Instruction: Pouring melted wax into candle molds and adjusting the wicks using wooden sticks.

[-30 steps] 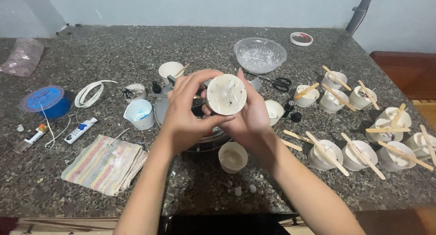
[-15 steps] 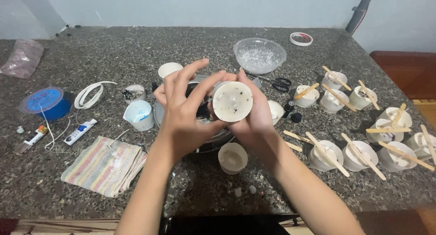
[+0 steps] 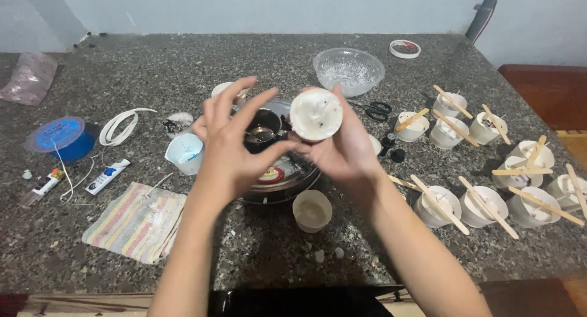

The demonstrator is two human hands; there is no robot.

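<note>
At the far left of the granite table (image 3: 153,60) we see a blue spool (image 3: 58,136), a coiled white cord (image 3: 119,126) and a striped cloth (image 3: 137,221). A small white cup (image 3: 185,153) stands just left of our left hand (image 3: 229,149), whose grip is released, fingers spread and holding nothing above the round metal pot (image 3: 275,170). Our right hand (image 3: 345,152) has its grip closed around a white wax-filled cup (image 3: 315,114), lifted over the pot and tilted toward us. An empty cup (image 3: 312,210) sits below. Behind are a clear bowl (image 3: 348,70) and scissors (image 3: 374,111). To the right stand filled cups with wooden sticks (image 3: 489,204).
</note>
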